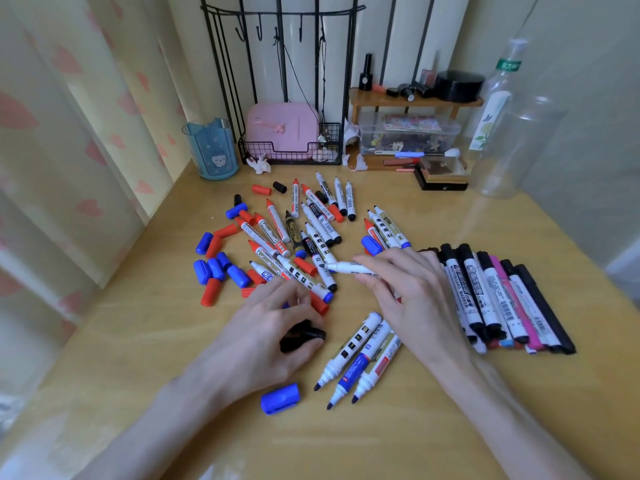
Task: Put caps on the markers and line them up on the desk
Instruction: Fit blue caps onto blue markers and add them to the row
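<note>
Several uncapped whiteboard markers [304, 233] lie scattered over the middle of the wooden desk [433, 410]. Loose red and blue caps [216, 268] are strewn to their left. My right hand [412, 299] holds a white marker [349, 267] that points left. My left hand [266, 327] rests on the desk with its fingers curled round black caps [303, 336]. Three uncapped markers [360, 355] lie between my hands, tips toward me. A blue cap [280, 398] lies near my left wrist. A row of capped markers [502, 299] is lined up on the right.
A blue pen holder [211, 148] stands at the back left. Behind the markers are a black wire rack [291, 150] with a pink box, a small wooden shelf [412, 102] over a clear storage box, and two clear plastic bottles [509, 133] at the right.
</note>
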Available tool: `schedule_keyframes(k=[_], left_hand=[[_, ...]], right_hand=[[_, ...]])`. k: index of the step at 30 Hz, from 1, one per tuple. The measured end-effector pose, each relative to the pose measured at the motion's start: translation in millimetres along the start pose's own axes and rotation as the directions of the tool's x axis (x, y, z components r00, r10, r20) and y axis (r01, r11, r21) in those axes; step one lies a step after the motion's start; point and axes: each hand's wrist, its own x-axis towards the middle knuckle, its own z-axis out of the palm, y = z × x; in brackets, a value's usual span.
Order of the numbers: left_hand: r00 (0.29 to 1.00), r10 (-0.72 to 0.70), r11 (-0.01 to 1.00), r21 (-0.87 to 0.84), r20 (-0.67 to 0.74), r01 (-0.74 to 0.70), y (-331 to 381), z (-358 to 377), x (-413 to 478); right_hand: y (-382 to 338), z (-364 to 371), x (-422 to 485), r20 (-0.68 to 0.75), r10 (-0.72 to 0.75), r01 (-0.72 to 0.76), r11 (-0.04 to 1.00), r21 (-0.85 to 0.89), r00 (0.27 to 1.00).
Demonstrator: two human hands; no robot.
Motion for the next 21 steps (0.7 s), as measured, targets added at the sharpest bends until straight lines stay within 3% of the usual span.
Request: schedule_keyframes(k=[4,8,10,13,17,21], left_hand=[[0.998,-0.058,0.998,-0.031,-0.024,0.057,-1.9,-2.0,1.2],[0.945,-0.283,0.944,-0.223,-0.165,0.243,-15.5,-28.1,31.7],[0.873,-0.397,0.918,-0.136,-0.285,0.373,-49.0,-41.0,61.1],[0.714,-0.606,0.780,-0.084,-0.350,0.621,-113.2,-56.5,107.7],[0.491,-0.848,0.502,-0.005,-0.197,0.865,-170.8,-61.6,147.8],[0.414,-0.906,0.408,0.082,-0.083,0.909,-192.3,-59.1,163.3]], right_hand=[[-2.0,1.2,-0.5,0.001,0.001,-0.001,1.000,0.012,1.000],[-3.3,3.0,-0.5,-0.007,0.017,-0.017,1.000,0.023,1.000],[-2.9,4.0,-0.4,0.000,0.034,-0.033,0.999,0.027,0.999],[-1.9,3.7,-0.3,0.008,0.059,-0.060,0.998,0.035,0.998],[-6.7,3.1,0.1,0.020,0.075,-0.076,0.996,0.039,0.997],[-10.1,5.2,-1.1,0.036,0.082,-0.083,0.995,0.045,0.996]])
